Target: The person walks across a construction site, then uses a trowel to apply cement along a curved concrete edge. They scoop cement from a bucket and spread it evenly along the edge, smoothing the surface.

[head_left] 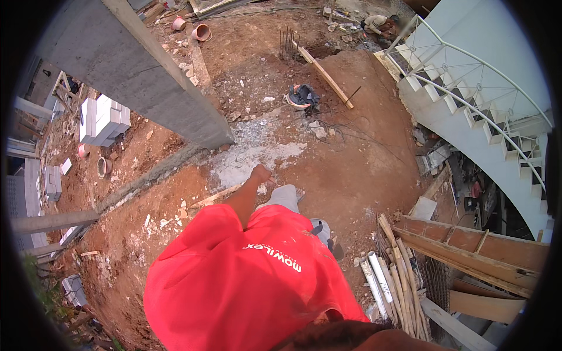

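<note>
My left hand point(261, 174) hangs in front of my left thigh, below a red sleeve. Its fingers look curled together, and nothing shows in them. It is nearest to my grey trouser leg point(284, 197) and, beyond that, to a patch of pale grey powder or dried mortar point(252, 153) on the reddish soil. My right hand is out of sight. Farther ahead, a bucket point(300, 97) with dark material in it sits on the ground beside thin tangled wire.
A leaning concrete column point(170, 88) rises at left, near stacked pale blocks point(104, 121). Ahead lies a wooden plank point(325, 77) by upright rebar point(287, 44). A curved staircase point(468, 105) stands right, above bundled poles point(398, 275) and timber point(468, 245). Someone crouches point(377, 24) far off.
</note>
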The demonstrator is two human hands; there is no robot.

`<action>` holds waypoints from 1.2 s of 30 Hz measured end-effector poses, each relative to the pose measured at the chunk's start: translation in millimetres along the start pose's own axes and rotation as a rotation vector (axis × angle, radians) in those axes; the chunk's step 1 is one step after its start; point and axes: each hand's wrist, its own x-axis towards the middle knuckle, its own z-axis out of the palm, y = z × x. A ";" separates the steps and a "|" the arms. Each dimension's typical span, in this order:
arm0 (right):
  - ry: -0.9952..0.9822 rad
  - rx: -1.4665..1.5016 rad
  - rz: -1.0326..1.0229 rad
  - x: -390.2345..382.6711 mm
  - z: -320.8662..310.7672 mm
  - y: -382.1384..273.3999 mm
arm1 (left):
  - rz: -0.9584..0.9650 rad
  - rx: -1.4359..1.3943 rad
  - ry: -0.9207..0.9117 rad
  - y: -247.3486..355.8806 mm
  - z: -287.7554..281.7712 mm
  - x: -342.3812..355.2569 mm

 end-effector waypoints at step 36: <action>-0.186 -0.665 -0.052 135.8 54.1 -414.1 | -0.204 -1.044 0.547 28.6 149.7 13.9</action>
